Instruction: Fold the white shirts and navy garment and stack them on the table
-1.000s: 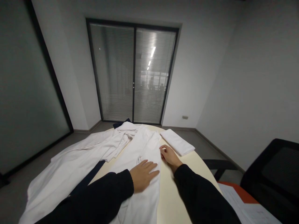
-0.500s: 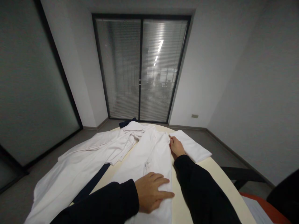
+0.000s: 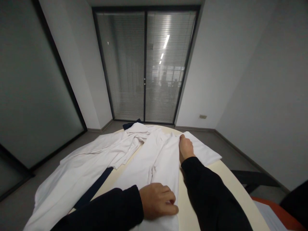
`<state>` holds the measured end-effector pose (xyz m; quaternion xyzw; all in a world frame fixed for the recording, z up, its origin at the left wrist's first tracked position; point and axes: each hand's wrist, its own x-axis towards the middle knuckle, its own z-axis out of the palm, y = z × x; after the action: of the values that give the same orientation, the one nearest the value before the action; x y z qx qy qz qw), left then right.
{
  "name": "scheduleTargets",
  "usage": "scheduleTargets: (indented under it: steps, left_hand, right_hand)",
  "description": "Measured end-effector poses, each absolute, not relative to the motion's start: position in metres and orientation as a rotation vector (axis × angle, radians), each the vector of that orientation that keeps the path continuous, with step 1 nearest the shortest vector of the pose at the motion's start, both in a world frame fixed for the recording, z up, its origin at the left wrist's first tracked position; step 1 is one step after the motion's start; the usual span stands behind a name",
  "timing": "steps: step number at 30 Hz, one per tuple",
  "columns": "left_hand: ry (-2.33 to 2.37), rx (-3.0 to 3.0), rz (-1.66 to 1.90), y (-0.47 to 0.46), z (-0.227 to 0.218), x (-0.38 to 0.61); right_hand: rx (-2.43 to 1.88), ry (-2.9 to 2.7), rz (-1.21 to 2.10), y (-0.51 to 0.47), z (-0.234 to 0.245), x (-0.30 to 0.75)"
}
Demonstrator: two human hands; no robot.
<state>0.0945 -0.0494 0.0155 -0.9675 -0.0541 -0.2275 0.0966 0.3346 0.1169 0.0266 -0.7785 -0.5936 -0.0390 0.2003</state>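
Note:
A long white garment [image 3: 158, 160] lies lengthwise down the middle of a cream round table [image 3: 231, 186]. My left hand [image 3: 157, 200] rests on its near end with the fingers curled and the thumb pinching the cloth. My right hand [image 3: 185, 148] reaches to the garment's far right edge, fingers together on the fabric there. Both arms wear black sleeves. Whether the right hand grips the edge or only presses on it is not clear.
A folded white cloth [image 3: 204, 152] lies just right of my right hand. A larger rumpled white coat [image 3: 79, 166] spreads over the table's left side, over dark blue fabric [image 3: 92, 189]. A black chair [image 3: 293, 205] and an orange item [image 3: 271, 208] sit at the right. Glass doors [image 3: 145, 67] stand ahead.
My right hand slid along the garment's right edge away from me toward the far end. My left hand drew back toward me and its fingers curled from flat into a pinch.

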Motion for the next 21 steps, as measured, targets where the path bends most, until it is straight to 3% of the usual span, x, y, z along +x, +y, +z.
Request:
scheduleTargets:
  steps: [4, 10, 16, 21]
  left_hand:
    - [-0.257, -2.897, -0.737, -0.051, 0.02, 0.095]
    - [-1.223, -2.709, -1.14, -0.039, 0.008, 0.09]
    - [-1.634, -2.873, -1.502, -0.016, 0.002, 0.085]
    - [-2.299, -3.012, -1.694, -0.012, 0.012, 0.09]
  right_hand:
    - [-1.993, -1.753, -0.14, 0.12, 0.023, 0.332]
    - [-1.81, -1.901, 0.037, 0.129, 0.002, 0.323]
    - [-1.761, -1.857, 0.007, 0.134, 0.0, 0.325]
    - [-1.692, -1.849, -0.079, 0.132, 0.005, 0.323]
